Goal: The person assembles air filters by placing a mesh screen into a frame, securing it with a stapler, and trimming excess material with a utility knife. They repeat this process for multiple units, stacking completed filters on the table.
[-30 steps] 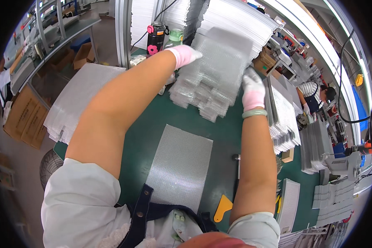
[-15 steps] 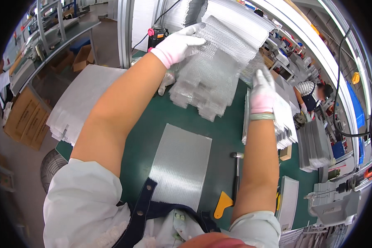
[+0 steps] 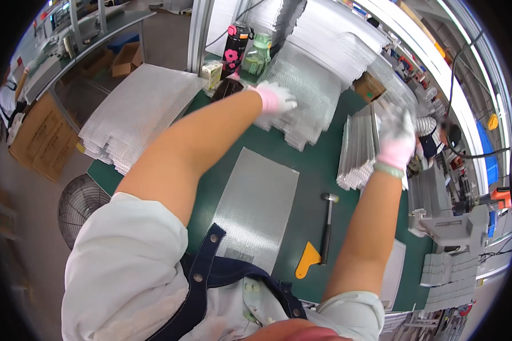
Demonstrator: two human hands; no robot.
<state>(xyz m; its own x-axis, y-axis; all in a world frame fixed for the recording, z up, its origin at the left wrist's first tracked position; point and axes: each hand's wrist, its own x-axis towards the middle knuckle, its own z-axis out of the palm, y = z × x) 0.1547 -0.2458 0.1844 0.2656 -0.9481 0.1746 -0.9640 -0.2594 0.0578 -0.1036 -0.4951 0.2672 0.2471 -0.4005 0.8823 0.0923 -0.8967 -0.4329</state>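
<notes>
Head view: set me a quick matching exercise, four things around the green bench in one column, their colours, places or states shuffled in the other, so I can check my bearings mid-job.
1. Lone mesh sheet
2. Scraper
3. Hammer
4. Flask

A. Black-handled, lying with its head at the far end
B. Standing beside a green-lidded bottle
C. Rectangular, silver-grey
D. Bright yellow

Pairs: 1-C; 2-D; 3-A; 4-B

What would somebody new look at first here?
Probably the shiny silver sheet in the middle of the green table. The bright yellow scraper, beside the hammer to the sheet's right, and the black bottle with a pink flower, at the table's far side, might catch the eye too. So might the gloved left hand, by the pile of silvery sheets, and the blurry right hand, farther right.
</notes>
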